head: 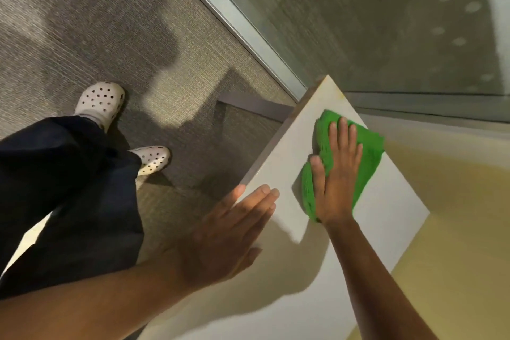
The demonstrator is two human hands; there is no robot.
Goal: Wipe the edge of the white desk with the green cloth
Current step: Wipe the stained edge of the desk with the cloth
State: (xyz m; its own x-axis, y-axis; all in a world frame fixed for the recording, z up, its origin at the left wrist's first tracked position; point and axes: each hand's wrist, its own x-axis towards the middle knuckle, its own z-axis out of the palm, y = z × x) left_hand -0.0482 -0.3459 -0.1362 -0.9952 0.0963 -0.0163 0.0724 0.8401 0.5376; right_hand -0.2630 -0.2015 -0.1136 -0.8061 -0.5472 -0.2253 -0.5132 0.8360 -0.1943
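The white desk point(278, 146) runs as a narrow strip from the lower middle up to a corner near the glass wall. A crumpled green cloth point(369, 154) lies on its top close to that far corner. My right hand point(338, 171) presses flat on the cloth, fingers spread and pointing toward the corner. My left hand point(229, 232) rests flat on the desk near its left edge, fingers together, holding nothing. The desk's left edge point(265, 152) drops off toward the carpet.
Grey carpet point(110, 22) covers the floor on the left, where my legs in dark trousers point(69, 196) and white perforated clogs point(100, 101) stand. A glass partition with a metal frame point(234, 22) runs behind the desk corner. A yellowish surface point(455, 215) lies right of the desk.
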